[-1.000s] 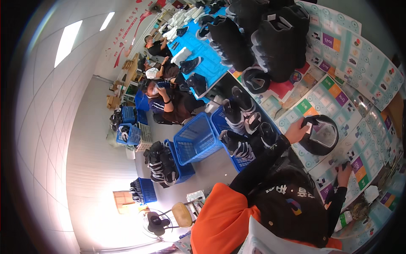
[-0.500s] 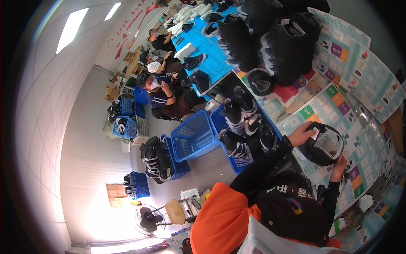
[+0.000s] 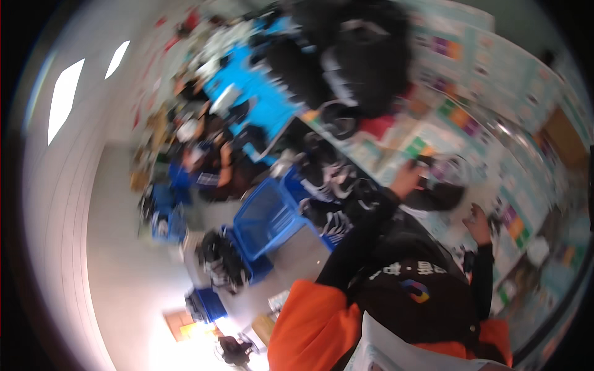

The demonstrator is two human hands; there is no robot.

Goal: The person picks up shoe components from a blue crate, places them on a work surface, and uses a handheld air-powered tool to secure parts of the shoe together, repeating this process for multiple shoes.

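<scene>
My left hand (image 3: 408, 177) grips the near left edge of a black shoe upper (image 3: 438, 196) with a pale grey lining, above the printed sheets on the worktable (image 3: 411, 215). Apart from it, to the right and nearer my body, my right hand (image 3: 478, 226) has bent fingers that are spread apart, with nothing visible in them. Motion blurs the upper's far edge. Another black upper (image 3: 339, 119) lies farther up the table, beside tall stacks of black uppers (image 3: 368, 62).
Left of the table stand a blue crate of black-and-white shoes (image 3: 328, 219) and an open blue basket (image 3: 263, 216). A blue-covered table (image 3: 247, 80) holds shoes and white pieces. Seated people (image 3: 210, 167) work beyond. Clear plastic (image 3: 501, 131) lies at the right.
My right hand has let go of the shoe upper and is now apart from it. My left hand still holds the upper, which has turned. The whole view has shifted and blurred.
</scene>
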